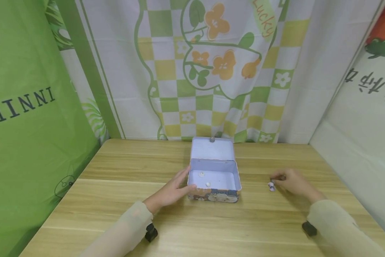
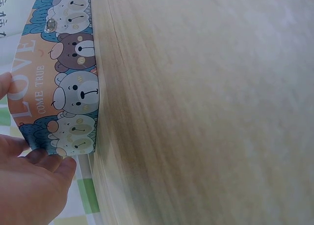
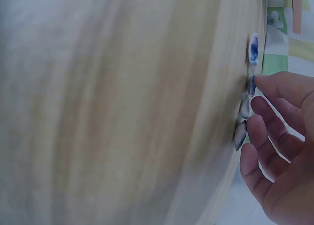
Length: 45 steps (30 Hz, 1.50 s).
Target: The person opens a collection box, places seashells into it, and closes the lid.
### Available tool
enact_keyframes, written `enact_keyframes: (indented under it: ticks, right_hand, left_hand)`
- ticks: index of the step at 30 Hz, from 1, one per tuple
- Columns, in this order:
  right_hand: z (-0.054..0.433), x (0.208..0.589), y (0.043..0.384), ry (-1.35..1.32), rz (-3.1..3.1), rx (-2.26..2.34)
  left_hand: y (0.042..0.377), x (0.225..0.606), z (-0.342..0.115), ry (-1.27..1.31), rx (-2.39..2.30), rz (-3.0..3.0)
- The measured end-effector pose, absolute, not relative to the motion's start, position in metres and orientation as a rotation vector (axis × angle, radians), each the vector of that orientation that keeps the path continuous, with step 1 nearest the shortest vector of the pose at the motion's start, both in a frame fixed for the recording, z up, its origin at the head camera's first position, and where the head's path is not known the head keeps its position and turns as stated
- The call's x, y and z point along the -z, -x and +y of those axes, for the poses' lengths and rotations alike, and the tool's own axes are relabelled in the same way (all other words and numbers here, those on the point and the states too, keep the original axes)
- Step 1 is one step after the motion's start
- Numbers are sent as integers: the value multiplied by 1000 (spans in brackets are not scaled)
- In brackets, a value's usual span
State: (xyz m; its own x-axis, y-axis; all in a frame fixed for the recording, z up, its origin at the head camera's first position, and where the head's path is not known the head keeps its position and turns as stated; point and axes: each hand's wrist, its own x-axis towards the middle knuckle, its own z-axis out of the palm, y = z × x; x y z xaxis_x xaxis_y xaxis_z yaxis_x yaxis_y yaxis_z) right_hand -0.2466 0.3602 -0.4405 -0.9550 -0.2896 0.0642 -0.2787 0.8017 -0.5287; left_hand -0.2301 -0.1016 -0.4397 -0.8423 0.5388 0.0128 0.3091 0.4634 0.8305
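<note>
An open tin box (image 1: pixel 215 194) with a pale lilac inside stands mid-table, its lid (image 1: pixel 213 149) tipped back. Cartoon bears cover its outer wall (image 2: pixel 77 90). My left hand (image 1: pixel 172 191) rests along the box's left side, fingers fairly straight, thumb at the front rim. Two small whitish pieces (image 1: pixel 201 174) lie inside the box. Right of it, my right hand (image 1: pixel 292 182) pinches one of several small white, blue-marked, shell-like pieces (image 3: pixel 252 85) in a row on the table. Another such piece (image 1: pixel 271 186) lies just by the fingertips. Whether the pieces are joined I cannot tell.
The wooden table (image 1: pixel 125 228) reaches back to a patterned curtain (image 1: pixel 166 89). A green cloth (image 1: pixel 25 142) hangs at the left and a white one (image 1: pixel 359 142) at the right. A thin black cable (image 1: pixel 64 184) shows beside the left table edge.
</note>
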Motion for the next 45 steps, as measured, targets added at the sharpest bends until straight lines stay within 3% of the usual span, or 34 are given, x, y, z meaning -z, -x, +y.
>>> enact_keyframes:
  ticks: [28,38,45]
  right_hand:
    - [364,447,248,447,2968,871]
    - [350,424,243,409,2928,943]
    - [335,405,243,565,3009,947]
  left_hand:
    - [231,441,-102,-736,-1284,2508]
    - [230,441,-102,-729,-1285,2517]
    - [229,439,-101,-719,-1286,2519]
